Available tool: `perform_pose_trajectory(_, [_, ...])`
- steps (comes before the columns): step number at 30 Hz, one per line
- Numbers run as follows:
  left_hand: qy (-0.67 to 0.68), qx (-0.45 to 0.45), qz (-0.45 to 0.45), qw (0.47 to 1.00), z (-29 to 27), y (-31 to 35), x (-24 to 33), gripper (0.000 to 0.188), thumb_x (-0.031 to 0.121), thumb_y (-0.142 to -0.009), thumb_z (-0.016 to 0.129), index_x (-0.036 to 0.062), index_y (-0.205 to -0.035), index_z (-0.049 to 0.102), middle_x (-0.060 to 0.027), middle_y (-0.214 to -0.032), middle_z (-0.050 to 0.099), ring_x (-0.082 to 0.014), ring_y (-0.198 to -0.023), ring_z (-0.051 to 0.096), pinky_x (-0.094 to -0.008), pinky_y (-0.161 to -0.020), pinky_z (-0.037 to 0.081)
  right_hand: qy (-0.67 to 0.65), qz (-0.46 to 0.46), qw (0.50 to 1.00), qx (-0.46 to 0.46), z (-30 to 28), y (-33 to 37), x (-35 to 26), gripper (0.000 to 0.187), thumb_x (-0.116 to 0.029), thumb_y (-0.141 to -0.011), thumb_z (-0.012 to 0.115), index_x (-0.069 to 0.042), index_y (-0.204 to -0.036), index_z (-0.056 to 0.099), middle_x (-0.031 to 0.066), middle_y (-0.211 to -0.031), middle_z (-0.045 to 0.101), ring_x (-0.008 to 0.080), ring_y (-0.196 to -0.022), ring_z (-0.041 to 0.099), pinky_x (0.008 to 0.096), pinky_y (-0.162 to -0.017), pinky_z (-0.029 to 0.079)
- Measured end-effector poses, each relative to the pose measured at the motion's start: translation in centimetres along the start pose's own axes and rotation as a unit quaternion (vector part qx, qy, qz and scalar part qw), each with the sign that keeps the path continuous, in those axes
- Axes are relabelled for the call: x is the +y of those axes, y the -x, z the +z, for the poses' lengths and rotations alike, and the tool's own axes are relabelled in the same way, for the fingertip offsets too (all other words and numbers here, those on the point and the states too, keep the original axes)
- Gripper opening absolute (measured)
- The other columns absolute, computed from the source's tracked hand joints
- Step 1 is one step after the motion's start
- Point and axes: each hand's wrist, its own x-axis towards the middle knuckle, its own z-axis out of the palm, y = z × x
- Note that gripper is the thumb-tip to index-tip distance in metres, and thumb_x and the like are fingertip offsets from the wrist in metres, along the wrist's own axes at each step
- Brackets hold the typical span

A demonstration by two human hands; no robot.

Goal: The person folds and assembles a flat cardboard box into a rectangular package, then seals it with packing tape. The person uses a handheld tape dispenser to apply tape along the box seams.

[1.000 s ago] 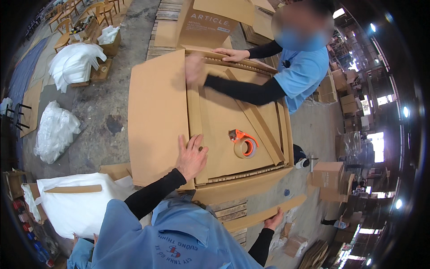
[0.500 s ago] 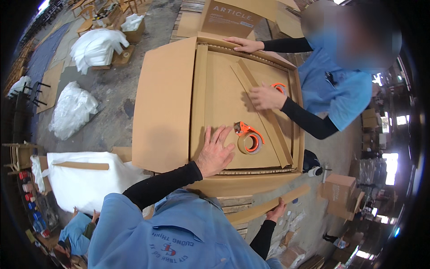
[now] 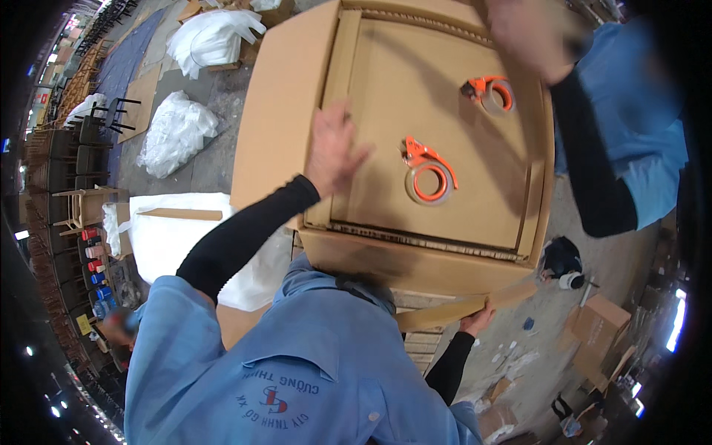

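Observation:
A large open carton (image 3: 426, 259) stands before me, with a flat cardboard sheet (image 3: 386, 89) filling its top. My left hand (image 3: 334, 152) is over the carton's left edge, fingers spread and slightly blurred, holding nothing. Right of it, an orange tape dispenser (image 3: 430, 178) with a clear roll lies on the sheet. A second orange tape dispenser (image 3: 493, 95) lies farther back to the right. Below the carton's near side, my right hand (image 3: 478, 319) grips a long cardboard strip (image 3: 437, 314); whether the strip joins the carton is hidden.
A co-worker's raised hand (image 3: 526, 37) blurs above the carton's far right corner. The carton's wide left flap (image 3: 278, 96) is folded outward. White wrapping (image 3: 178, 133) lies on the floor at left, near a white-covered block (image 3: 174, 241). Brown boxes (image 3: 597, 330) stand at right.
The co-worker's hand has risen away from the sheet, and the diagonal cardboard strip is gone from it. My left hand has lifted toward the carton's left edge. My right hand keeps its strip.

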Motion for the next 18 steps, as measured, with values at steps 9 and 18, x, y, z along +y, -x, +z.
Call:
perform_pose_trajectory(9, [-0.21,-0.161,0.012,0.964,0.4,2.5,-0.2,0.054,0.05,-0.098,0.065,-0.0006,-0.116,0.06,-0.0272,-0.16,0.033,-0.046,-0.154,0.022,-0.0661,-0.123,0.019,0.001,0.042,0.999,-0.008,-5.7,-4.0,-1.1,0.06,-0.018,-0.097,0.069,-0.001,-0.147,0.041,0.0148,-0.132,0.061,0.0277,-0.115,0.062,0.0459,-0.097,0.055])
perform_pose_trajectory(18, [-0.111,-0.042,-0.057,0.991,-2.6,4.2,2.3,0.047,0.036,-0.098,0.069,-0.0048,-0.117,0.056,-0.0267,-0.162,0.032,-0.0494,-0.15,0.027,-0.0625,-0.124,0.022,0.097,-0.159,0.982,-0.023,-4.8,-1.7,-17.3,0.071,-0.028,-0.098,0.07,-0.003,-0.157,0.039,0.0158,-0.148,0.054,0.029,-0.123,0.06,0.0429,-0.101,0.053])
